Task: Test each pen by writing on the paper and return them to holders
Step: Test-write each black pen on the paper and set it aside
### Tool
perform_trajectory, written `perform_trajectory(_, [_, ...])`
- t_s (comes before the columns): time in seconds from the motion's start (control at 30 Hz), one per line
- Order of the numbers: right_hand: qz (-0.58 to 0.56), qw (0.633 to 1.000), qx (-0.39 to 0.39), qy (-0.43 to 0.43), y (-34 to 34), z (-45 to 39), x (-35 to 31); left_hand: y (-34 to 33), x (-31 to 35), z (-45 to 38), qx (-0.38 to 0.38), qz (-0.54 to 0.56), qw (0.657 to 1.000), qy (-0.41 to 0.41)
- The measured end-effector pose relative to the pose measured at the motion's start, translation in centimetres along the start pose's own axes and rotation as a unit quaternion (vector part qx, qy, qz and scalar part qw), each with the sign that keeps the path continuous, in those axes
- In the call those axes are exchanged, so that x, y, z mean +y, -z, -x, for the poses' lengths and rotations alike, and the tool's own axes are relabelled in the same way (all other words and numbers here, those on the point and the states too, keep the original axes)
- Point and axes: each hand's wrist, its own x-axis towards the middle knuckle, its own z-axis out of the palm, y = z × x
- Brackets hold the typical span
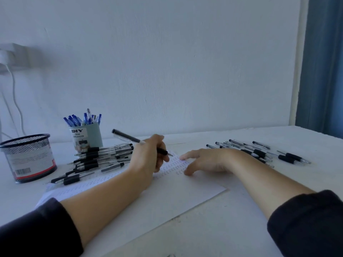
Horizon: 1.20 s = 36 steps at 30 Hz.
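Observation:
My left hand (154, 154) grips a black pen (128, 137) in a writing hold, its tip at the far edge of the white paper (167, 197), which carries rows of small marks. My right hand (206, 161) rests on the paper with fingers spread, holding nothing. A heap of several black pens (100, 158) lies left of the paper. Several more black pens (259, 151) lie spread out to the right. A black mesh holder (27, 156) stands at the far left. A pale cardboard holder (86, 137) behind the heap contains several blue pens.
The white table (241, 229) meets a white wall at the back. A blue curtain (323, 62) hangs at the right. A white cable (15, 97) drops from a wall socket at the left.

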Motion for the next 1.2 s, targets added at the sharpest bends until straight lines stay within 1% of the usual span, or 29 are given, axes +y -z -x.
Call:
perform_trajectory(0.07, [0.001,1.000,0.000,0.000,0.0,0.1,0.0,0.4,0.3,-0.2,0.015,0.034,0.999,-0.002])
perform_trajectory(0.2, [0.008,1.000,-0.002,0.002,0.0,0.3,-0.1,1.0,0.9,-0.5,0.065,0.032,0.997,-0.017])
perform_trajectory(0.37, [0.014,1.000,-0.009,0.003,0.0,0.4,-0.4,1.4,1.2,-0.6,0.079,0.040,0.995,-0.046])
perform_trajectory(0.5, [0.021,1.000,-0.014,0.007,0.0,0.5,-0.5,1.3,1.2,-0.4,0.076,0.071,0.993,-0.048])
perform_trajectory(0.77, [0.019,1.000,-0.018,0.006,0.0,0.3,-0.6,1.3,1.2,-0.3,0.064,0.089,0.993,-0.033])
perform_trajectory(1.07, [0.014,1.000,-0.021,0.007,0.0,0.2,-0.5,1.3,1.1,-0.3,0.068,0.080,0.994,-0.024])
perform_trajectory(1.2, [0.010,1.000,-0.015,0.005,0.0,0.2,-0.5,1.1,1.1,-0.2,0.085,0.067,0.994,-0.021])
